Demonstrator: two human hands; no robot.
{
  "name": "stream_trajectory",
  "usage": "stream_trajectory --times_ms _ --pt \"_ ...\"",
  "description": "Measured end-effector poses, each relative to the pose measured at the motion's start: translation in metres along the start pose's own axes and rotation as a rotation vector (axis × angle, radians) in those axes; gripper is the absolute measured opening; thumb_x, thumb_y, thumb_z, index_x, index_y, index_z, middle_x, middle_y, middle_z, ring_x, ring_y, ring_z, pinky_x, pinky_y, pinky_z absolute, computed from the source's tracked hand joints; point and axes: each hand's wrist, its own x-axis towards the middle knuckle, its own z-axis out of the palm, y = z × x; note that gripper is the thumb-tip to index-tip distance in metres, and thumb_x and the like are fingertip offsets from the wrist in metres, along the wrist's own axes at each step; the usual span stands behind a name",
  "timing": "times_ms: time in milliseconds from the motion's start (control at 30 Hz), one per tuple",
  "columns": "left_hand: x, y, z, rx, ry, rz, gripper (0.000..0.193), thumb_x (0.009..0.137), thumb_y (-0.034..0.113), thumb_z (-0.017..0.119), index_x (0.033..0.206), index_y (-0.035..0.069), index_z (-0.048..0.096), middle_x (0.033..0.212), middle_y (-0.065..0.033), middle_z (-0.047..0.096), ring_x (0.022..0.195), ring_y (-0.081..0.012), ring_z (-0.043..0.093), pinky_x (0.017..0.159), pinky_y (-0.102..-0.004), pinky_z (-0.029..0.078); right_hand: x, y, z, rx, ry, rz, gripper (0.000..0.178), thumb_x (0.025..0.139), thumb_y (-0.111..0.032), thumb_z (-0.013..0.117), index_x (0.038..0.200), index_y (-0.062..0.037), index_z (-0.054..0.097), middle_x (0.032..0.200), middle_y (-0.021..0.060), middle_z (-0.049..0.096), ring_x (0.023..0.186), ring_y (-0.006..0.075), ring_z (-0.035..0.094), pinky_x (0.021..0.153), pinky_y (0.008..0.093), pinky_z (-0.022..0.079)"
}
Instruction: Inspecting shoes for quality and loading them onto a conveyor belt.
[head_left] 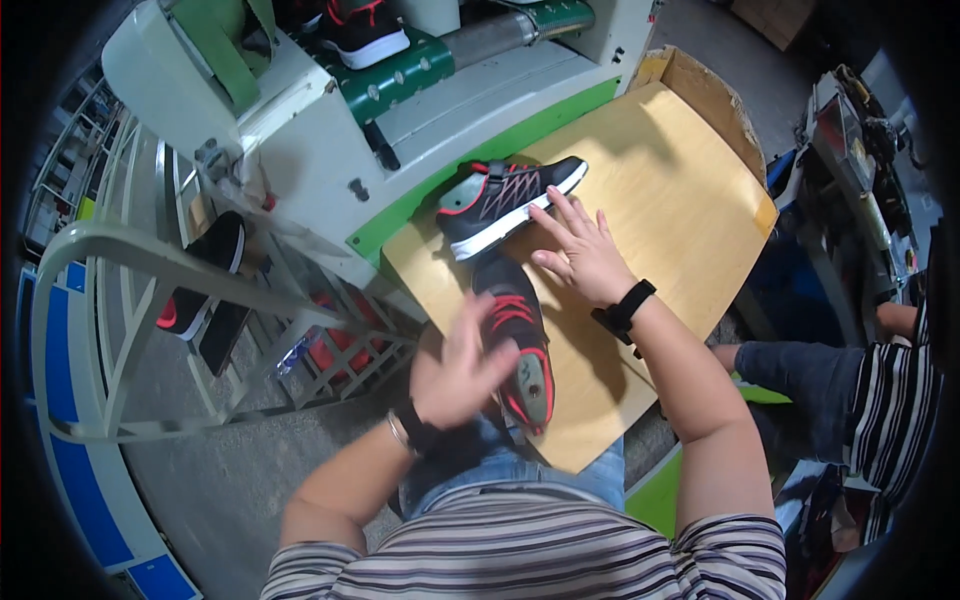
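Worktop (680, 210), pale wood. Machine (300, 170), white with green trim, along its far left edge. Cardboard (715, 95), brown, along its far right edge. Rack (100, 238), pale tubular metal, beyond its left corner. Floor (200, 500), grey.

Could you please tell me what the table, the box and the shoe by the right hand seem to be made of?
Table: probably wood or laminate; pale tan, smooth, faintly shiny. Box: likely cardboard, judging by its matt brown wall and ragged edge. Shoe: dark, mostly matt, apparently textile, with a smooth white sole, perhaps rubber or foam.
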Motion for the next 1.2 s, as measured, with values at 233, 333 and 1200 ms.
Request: stream_trajectory --times_ms 233,333,1200 --pt "0.147 0.004 -0.077 -0.288 0.175 -0.130 0.090 0.080 0.044 0.081 0.141 -0.006 0.036 0.129 -0.0212 0.054 0.124 -0.0255 0.050 0.106 -0.0345 0.038 -0.102 -0.085 -0.027 0.924 0.005 0.089 0.091 0.089 -0.042 0.069 0.154 -0.0022 0.021 0.158 0.0315 0.014 0.148 0.0449 0.015 0.119 0.0446 0.020" --pt "0.167 0.004 -0.077 -0.041 0.175 -0.108 0.085 0.070 0.037 0.090 0.130 -0.005 0.047 0.113 -0.0130 0.064 0.105 -0.0194 0.061 0.093 -0.0311 0.048 -0.129 -0.136 0.005 0.805 0.151 0.139 0.093 0.082 -0.022 0.078 0.153 -0.0031 0.022 0.155 0.0259 0.027 0.148 0.0336 0.023 0.117 0.0396 0.025" --pt "0.034 0.028 0.074 0.098 0.532 0.217 0.107 0.073 0.015 0.079 0.154 0.003 0.010 0.154 -0.0272 0.013 0.144 -0.0399 0.020 0.116 -0.0456 0.023 -0.193 -0.063 0.028 0.829 0.710 0.484 0.095 0.078 -0.013 0.082 0.151 -0.0024 0.024 0.144 0.0198 0.043 0.133 0.0258 0.044 0.109 0.0360 0.038"
